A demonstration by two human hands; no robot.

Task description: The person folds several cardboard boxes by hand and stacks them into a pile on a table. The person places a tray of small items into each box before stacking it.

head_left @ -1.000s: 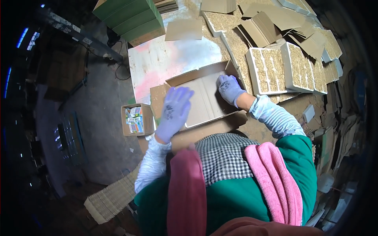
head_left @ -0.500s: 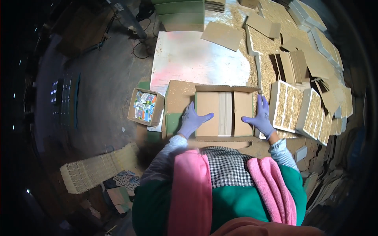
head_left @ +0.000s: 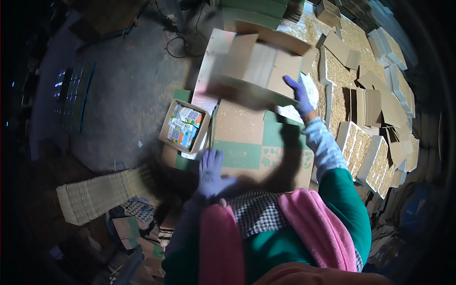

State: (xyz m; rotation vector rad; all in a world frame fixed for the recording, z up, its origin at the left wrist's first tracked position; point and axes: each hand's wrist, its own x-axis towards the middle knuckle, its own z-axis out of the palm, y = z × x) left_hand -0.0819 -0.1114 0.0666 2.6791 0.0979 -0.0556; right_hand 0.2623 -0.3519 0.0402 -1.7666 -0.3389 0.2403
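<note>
My right hand [head_left: 298,92] grips one blurred open carton [head_left: 259,66]; my left hand [head_left: 211,172] is released, fingers spread over one flat cardboard sheet [head_left: 259,142]. One small filled box [head_left: 184,126] beside it.

Two gloved hands show: the left hand [head_left: 210,172] and the right hand [head_left: 298,93]. One large cardboard box [head_left: 259,66] is lifted, blurred. One small open box [head_left: 184,126] holds colourful packets, too blurred to count. One bundle of flattened cartons [head_left: 97,194] lies on the floor.
</note>
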